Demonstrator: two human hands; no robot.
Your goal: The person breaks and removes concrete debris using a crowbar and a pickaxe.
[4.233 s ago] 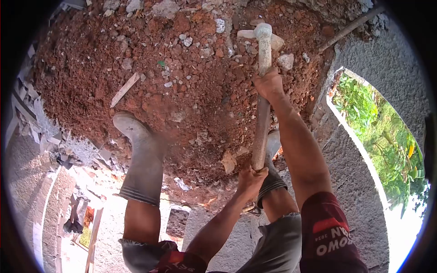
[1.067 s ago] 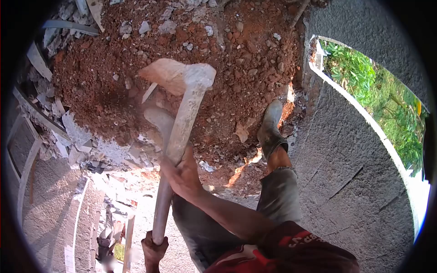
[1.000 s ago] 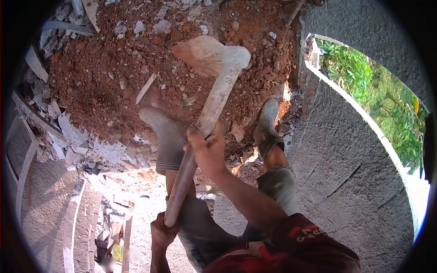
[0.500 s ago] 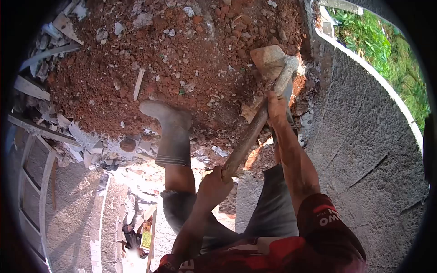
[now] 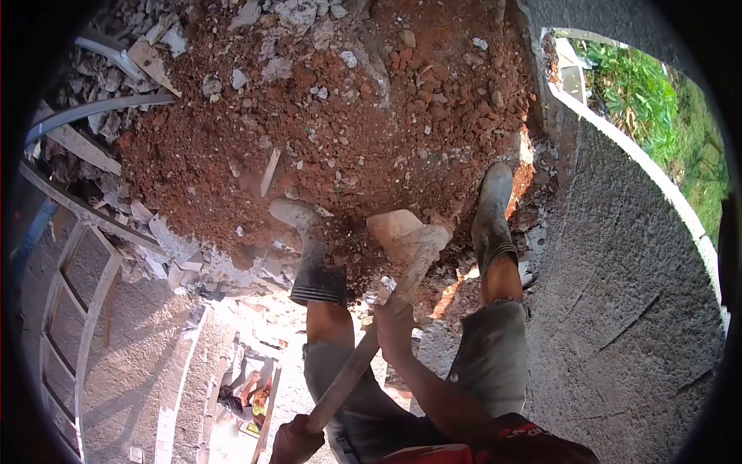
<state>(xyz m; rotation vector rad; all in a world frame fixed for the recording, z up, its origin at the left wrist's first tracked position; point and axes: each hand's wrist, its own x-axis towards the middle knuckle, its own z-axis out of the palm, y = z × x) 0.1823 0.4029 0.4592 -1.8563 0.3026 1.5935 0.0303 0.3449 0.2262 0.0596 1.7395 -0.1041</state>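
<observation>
Head view looks down on a person standing at the edge of a heap of red soil [image 5: 348, 116] mixed with stones and rubble. Both hands grip a hoe [image 5: 386, 278]. Its pale, dirt-caked blade [image 5: 396, 232] lies on the near edge of the heap, between the two boots, and the wooden handle [image 5: 363, 356] runs from there down and left toward the body. The right hand [image 5: 394, 329] is wrapped round the handle about halfway along, fingers closed tight on the wood. The left hand [image 5: 295, 442] holds the handle's end at the bottom of the picture, also closed on it (only partly in view).

The left boot [image 5: 313, 251] is planted in the soil just left of the blade, its toe half buried. The right boot [image 5: 493, 213] stands at the heap's right edge, beside the grey concrete wall [image 5: 618, 309], with a patch of sunlight near it. Broken concrete pieces and boards [image 5: 139, 216] lie along the heap's left side. Green plants [image 5: 657, 100] show beyond the wall's curved rim at upper right. Far below, at lower left, another person [image 5: 246, 390] is visible, small and blurred.
</observation>
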